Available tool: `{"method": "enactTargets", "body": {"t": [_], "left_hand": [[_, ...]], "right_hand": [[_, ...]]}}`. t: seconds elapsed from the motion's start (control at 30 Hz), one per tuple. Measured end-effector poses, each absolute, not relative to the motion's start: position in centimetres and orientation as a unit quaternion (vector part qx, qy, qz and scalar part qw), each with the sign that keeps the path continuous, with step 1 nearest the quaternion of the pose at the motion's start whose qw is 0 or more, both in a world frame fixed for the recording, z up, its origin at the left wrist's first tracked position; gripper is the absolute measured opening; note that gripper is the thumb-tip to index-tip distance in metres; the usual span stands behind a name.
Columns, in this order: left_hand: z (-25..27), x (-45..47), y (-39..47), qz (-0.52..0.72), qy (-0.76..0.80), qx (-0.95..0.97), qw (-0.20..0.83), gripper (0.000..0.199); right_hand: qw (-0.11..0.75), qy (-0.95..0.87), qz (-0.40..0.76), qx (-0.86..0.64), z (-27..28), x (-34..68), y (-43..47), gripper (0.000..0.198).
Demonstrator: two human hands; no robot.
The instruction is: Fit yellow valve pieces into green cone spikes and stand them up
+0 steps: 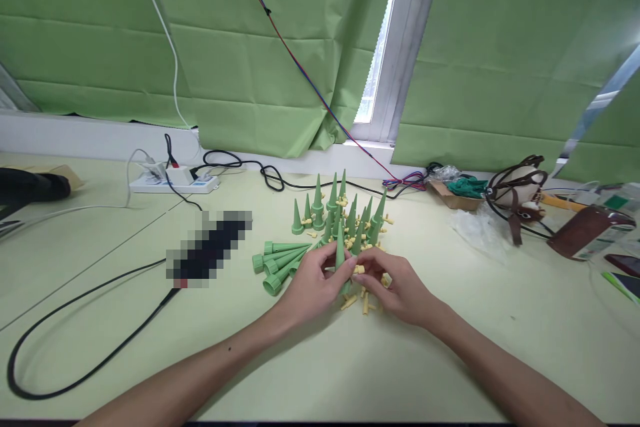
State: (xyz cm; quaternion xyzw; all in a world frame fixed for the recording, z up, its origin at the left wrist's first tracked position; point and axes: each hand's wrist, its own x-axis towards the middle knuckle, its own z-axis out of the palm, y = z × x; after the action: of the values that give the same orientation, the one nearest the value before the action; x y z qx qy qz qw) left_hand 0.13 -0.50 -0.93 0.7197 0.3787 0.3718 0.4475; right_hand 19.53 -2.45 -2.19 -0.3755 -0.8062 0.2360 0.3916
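Note:
Upright in my left hand (316,285) is a green plastic watering spike (341,248), its tip pointing up and its lower end partly hidden by my fingers. My right hand (403,285) pinches a small yellow valve piece (359,269) against the side of that spike. Whether the piece sits in the spike cannot be made out. Behind both hands stand several green spikes (319,197), some with yellow pieces on them. More green spikes (273,265) lie on their sides left of my left hand. Loose yellow pieces (349,303) lie on the table under my hands.
On the pale table (425,373), a blurred dark object (210,250) with a black cable lies at left. A power strip (175,181) sits by the wall. At right are a cardboard box (455,197), clear plastic (483,233), a bag (517,187) and a brown-red container (590,232).

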Motion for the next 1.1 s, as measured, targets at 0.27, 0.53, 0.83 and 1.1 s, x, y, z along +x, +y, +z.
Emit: {"method": "enactTargets", "body": {"t": [0.27,0.53,0.83,1.1], "left_hand": [[-0.96,0.19,-0.38,0.367,0.379,0.719,0.451,0.035],[-0.92,0.13,-0.48,0.358,0.384,0.720,0.454,0.036],[-0.90,0.16,-0.38,0.374,0.380,0.719,0.446,0.035],[-0.56,0.10,-0.63,0.360,0.380,0.728,0.444,0.033]], "right_hand": [[0.389,-0.806,0.236,-0.378,-2.00,19.50,-2.46,0.007],[0.380,-0.815,0.221,-0.377,-1.79,19.44,-2.43,0.014],[0.394,-0.806,0.225,-0.380,-2.13,19.53,-2.44,0.008],[0.381,-0.820,0.199,-0.377,-2.15,19.61,-2.29,0.011]]}}
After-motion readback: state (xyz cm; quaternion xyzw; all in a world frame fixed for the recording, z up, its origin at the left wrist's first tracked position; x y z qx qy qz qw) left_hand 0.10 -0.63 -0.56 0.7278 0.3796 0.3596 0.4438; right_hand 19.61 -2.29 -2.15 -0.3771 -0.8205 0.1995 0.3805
